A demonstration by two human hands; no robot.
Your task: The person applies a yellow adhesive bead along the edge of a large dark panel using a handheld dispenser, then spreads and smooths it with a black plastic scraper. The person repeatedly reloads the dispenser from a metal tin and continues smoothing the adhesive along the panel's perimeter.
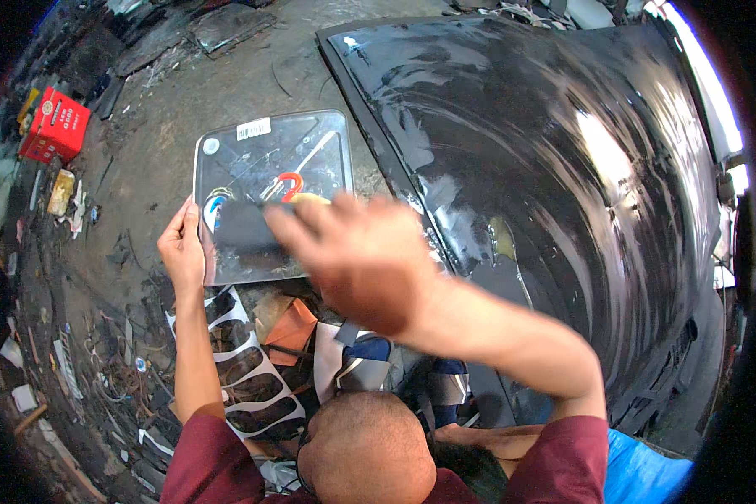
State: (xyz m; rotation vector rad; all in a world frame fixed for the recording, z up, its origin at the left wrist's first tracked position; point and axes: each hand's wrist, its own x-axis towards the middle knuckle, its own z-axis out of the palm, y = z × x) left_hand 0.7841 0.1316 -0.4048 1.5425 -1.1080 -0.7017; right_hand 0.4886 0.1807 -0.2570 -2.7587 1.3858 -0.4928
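Right hand (357, 256), blurred, presses a yellow pad (311, 200) on the glass pane (269, 168); left hand (182, 246) grips its edge; hard rubbing could slip or crack it.

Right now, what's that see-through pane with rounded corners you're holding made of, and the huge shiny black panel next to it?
The clear pane with rounded corners looks like glass or hard clear plastic: things show through it and its edge glints. The left hand holds its edge; the blurred right hand is over it. The big black curved panel seems to be painted metal, glossy, with bright streaky reflections.
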